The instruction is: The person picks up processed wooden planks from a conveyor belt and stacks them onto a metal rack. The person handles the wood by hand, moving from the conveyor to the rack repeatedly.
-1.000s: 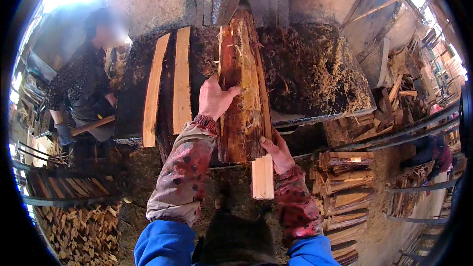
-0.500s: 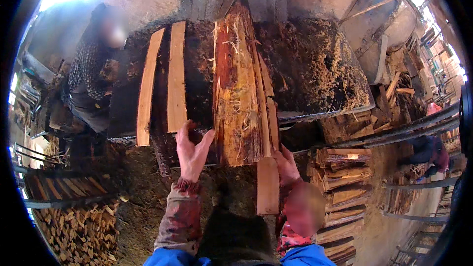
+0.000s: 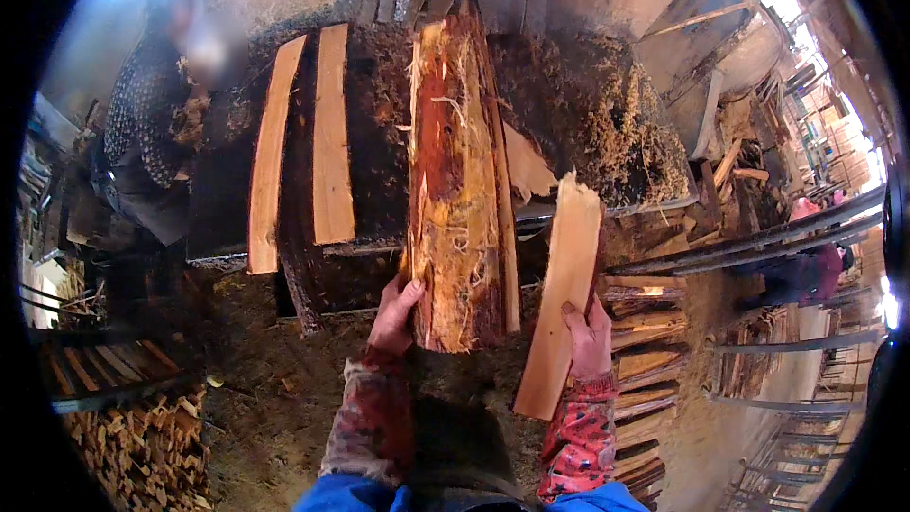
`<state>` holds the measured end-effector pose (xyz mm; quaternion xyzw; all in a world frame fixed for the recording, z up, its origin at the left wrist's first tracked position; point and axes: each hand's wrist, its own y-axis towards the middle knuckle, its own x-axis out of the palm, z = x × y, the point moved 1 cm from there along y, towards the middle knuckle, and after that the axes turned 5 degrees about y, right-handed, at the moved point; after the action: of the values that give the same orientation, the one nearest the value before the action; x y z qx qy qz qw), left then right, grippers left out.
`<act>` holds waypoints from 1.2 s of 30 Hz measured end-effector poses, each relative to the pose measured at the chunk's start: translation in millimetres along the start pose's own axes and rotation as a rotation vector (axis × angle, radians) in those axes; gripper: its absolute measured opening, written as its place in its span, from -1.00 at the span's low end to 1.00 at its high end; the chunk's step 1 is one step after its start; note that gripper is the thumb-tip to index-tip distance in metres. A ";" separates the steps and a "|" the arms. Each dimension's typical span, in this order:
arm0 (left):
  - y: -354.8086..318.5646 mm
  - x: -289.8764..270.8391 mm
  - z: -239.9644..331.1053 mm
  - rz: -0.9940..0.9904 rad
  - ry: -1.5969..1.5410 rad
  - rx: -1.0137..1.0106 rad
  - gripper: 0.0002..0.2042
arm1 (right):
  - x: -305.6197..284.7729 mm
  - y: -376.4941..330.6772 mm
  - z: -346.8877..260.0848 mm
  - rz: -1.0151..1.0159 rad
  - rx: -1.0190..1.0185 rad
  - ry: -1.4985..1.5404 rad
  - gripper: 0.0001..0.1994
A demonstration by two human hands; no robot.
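Note:
A long reddish-yellow wood slab [image 3: 455,199] with stringy, splintered bark lies lengthwise on the dark table, its near end jutting past the edge. My left hand [image 3: 391,318] is closed on its left edge near that end, thumb on top and the fingers partly hidden. In my right hand [image 3: 590,339] is a pale sawn board [image 3: 559,294] with a broken, ragged far end, tilted and held off the table's front, apart from the slab. Left of the slab lie two pale boards, an outer board [image 3: 277,161] and an inner board [image 3: 332,133].
The dark table [image 3: 588,104] carries heaped shavings [image 3: 640,128] and a torn wood piece [image 3: 526,166] by the slab. Stacked split boards [image 3: 645,351] stand on the floor at right, below metal rails [image 3: 758,246]. A person [image 3: 152,114] is at the far left; firewood [image 3: 142,446] lies lower left.
My right hand has drawn the pale board away from the slab, rightward. My left hand, open before, has closed on the slab's edge. The slab has come slightly nearer.

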<state>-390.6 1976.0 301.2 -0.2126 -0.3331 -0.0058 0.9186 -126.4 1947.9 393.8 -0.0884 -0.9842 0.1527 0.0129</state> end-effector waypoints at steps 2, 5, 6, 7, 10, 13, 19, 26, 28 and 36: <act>9.3 -1.9 6.1 -0.029 0.013 -0.036 -0.37 | 19.6 -0.2 -31.7 -0.097 0.037 0.080 -0.58; 19.2 -9.3 -8.2 -0.039 -0.032 -0.139 -0.26 | 63.1 16.2 -68.2 -0.300 -0.012 0.176 -0.57; 12.7 -8.2 -12.0 -0.007 -0.050 -0.137 -0.25 | 85.7 27.3 -82.6 -0.321 -0.051 0.112 -0.57; 5.4 -4.8 -16.5 0.016 -0.066 -0.140 -0.23 | 107.0 48.9 -94.8 -0.319 -0.416 -0.209 -0.57; -2.6 -19.9 -32.8 -0.020 -0.075 -0.076 -0.19 | 137.5 90.6 -125.0 -0.258 -0.591 -0.151 -0.52; -16.5 -9.7 -13.5 0.057 -0.060 -0.114 -0.21 | 75.9 112.4 -60.3 -0.040 -0.502 -0.424 -0.43; -34.5 -10.9 -17.1 -0.015 0.140 -0.082 -0.30 | 94.5 28.0 23.7 -0.162 -0.398 -0.408 -0.09; -74.7 25.1 -8.0 0.055 0.325 -0.007 -0.34 | 104.3 -2.1 -3.8 -0.097 -0.384 -0.804 0.08; -82.5 34.8 -5.5 0.065 0.299 -0.007 -0.34 | 93.9 -6.5 -3.9 -0.094 -0.459 -0.821 -0.08; -107.8 33.3 -19.7 0.078 0.345 0.044 -0.40 | 55.6 -51.1 0.6 -0.042 -0.243 -0.491 -0.14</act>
<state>-369.1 1874.5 349.9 -0.2013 -0.1623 0.0008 0.9660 -189.8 1909.7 408.5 -0.0294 -0.9706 0.0502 -0.2334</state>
